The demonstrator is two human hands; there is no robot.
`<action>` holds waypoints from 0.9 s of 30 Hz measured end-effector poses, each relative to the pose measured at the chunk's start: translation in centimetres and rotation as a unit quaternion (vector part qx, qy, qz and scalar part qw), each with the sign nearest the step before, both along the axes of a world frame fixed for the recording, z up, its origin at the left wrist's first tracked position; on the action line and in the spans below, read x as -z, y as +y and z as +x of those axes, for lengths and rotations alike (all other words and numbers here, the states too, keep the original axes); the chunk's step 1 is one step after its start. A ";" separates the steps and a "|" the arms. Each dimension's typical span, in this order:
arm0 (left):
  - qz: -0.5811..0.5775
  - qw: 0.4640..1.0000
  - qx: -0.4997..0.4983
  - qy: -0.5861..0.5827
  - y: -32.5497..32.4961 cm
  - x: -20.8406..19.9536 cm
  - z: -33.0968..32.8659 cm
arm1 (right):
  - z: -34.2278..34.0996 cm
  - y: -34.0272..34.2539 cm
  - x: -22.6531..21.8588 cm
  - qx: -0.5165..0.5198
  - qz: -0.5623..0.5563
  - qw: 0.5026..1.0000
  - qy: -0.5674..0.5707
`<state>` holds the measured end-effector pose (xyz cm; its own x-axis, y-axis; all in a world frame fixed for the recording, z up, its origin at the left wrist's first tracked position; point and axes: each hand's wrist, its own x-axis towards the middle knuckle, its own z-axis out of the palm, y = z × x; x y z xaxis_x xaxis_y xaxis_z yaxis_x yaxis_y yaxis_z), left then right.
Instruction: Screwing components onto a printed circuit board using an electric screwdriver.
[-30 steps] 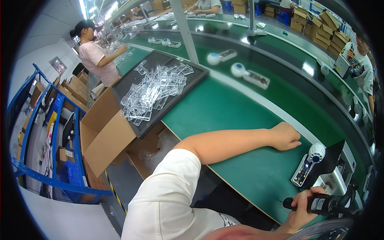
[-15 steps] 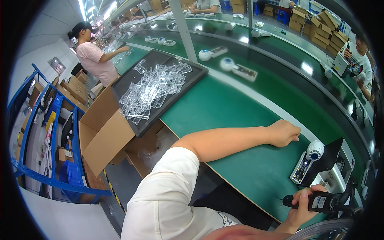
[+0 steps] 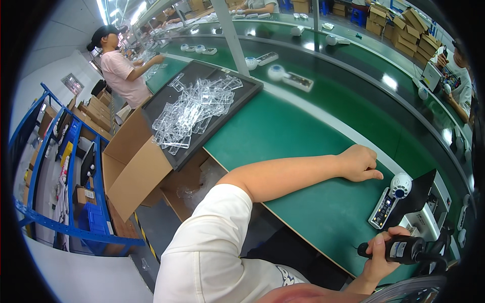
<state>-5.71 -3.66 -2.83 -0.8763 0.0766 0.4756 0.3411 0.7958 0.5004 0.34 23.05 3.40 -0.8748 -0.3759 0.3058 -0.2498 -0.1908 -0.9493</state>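
Note:
My left hand (image 3: 358,163) rests on the green bench beside the pale edge strip of the belt. Its fingers curl under and the thumb points right; the palm side is hidden, and nothing shows in it. A black electric screwdriver (image 3: 406,249) lies in the grip of my right hand (image 3: 380,258), its thin bit pointing left over the bench. Just beyond it sits a white ball-headed camera (image 3: 401,186), its long base (image 3: 382,211) uncovered, with a circuit board and small bright spots showing.
A white box-shaped machine (image 3: 423,223) with a black panel (image 3: 423,191) stands at the right. Clear plastic parts (image 3: 194,113) heap on a black tray (image 3: 235,103), beside an open carton (image 3: 136,177). More cameras (image 3: 297,81) lie on the green belt. A person in pink (image 3: 121,70) works at far left.
Cameras on the near belt have shifted left. My left hand has turned a little, its thumb now showing outward. My right hand and the screwdriver have moved slightly.

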 end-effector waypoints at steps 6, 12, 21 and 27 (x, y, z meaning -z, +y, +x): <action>0.076 0.991 0.012 0.108 -0.5 0.3 -0.5 | -0.5 -0.2 0.3 -0.025 0.013 0.999 0.024; 0.103 0.992 -0.017 0.067 -0.2 0.1 -0.2 | -0.6 -0.6 0.1 -0.014 0.012 1.000 0.005; 0.107 0.987 -0.006 0.118 -0.7 0.2 -0.6 | -0.5 -1.0 0.0 -0.022 0.035 0.999 0.023; 0.096 0.984 -0.027 0.145 -1.2 0.1 -0.6 | -0.8 -1.1 -0.3 -0.035 0.032 0.999 -0.008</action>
<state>-6.27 -4.89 -2.95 -0.7012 -0.0821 0.7082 0.4520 0.7171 0.5306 -0.47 21.97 3.68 -0.8500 -0.4552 0.2650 -0.2223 -0.1461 -0.9640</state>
